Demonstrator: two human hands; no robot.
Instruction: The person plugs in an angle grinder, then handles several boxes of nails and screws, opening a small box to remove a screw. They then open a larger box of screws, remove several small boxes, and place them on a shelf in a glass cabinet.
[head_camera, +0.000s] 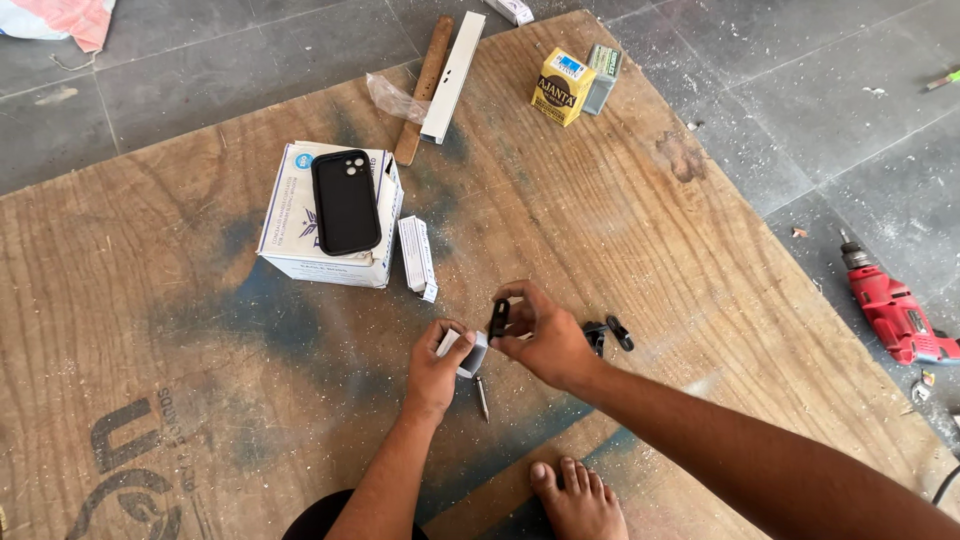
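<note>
Low in the frame's centre, the left hand (440, 362) is pinching a small white bracket (468, 352); right hand (535, 335) fingers are closing round a black clip (498, 318), seemingly light, rigid, best held edgewise.

Phone (345, 201) on box (290, 250); small carton (417, 257) just right of box; drill (893, 312) on floor, far right.

1. A small white block (466, 352), short and squarish, sits tilted just above the plywood, near the middle of the board's near edge.
2. A small black piece (498, 318), narrow and oblong, stands upright just right of the block, almost touching it.
</note>
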